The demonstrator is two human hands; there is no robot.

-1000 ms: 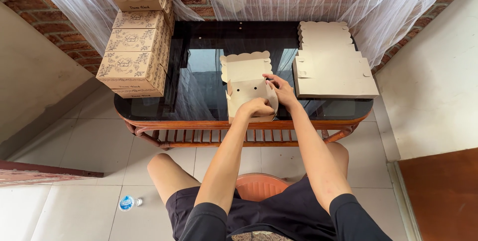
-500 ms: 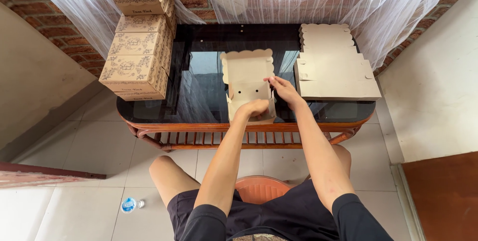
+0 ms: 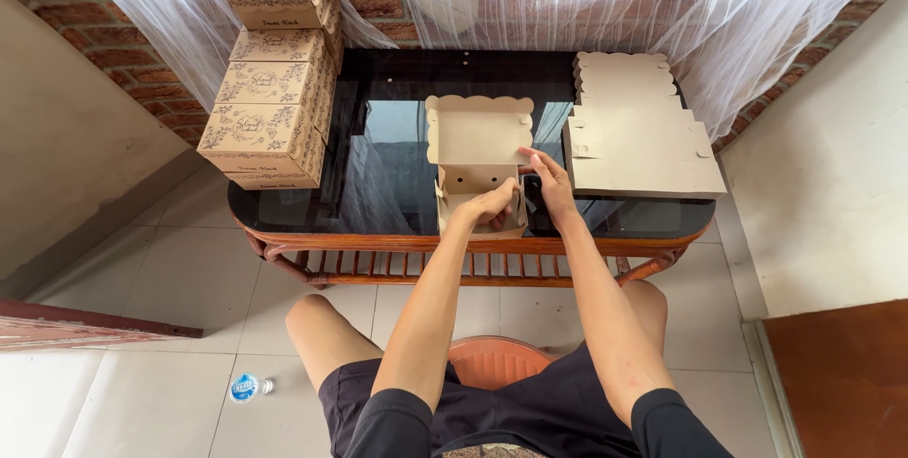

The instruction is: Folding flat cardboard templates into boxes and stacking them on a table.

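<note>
At the near edge of the dark glass tabletop (image 3: 378, 193), the left hand (image 3: 492, 204) is curling over the light, easily creased brown cardboard box (image 3: 478, 150) by its front wall, while the right hand (image 3: 549, 184) is pressing flat-fingered against its stiffer side fold.

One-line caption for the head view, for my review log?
Both hands, left hand and right hand, on an open cardboard box on a glass table.

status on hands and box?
Left hand inside open box, gripping front wall. Right hand flat on box's right side. Flat blanks right, finished boxes left; nothing blocking.
</note>
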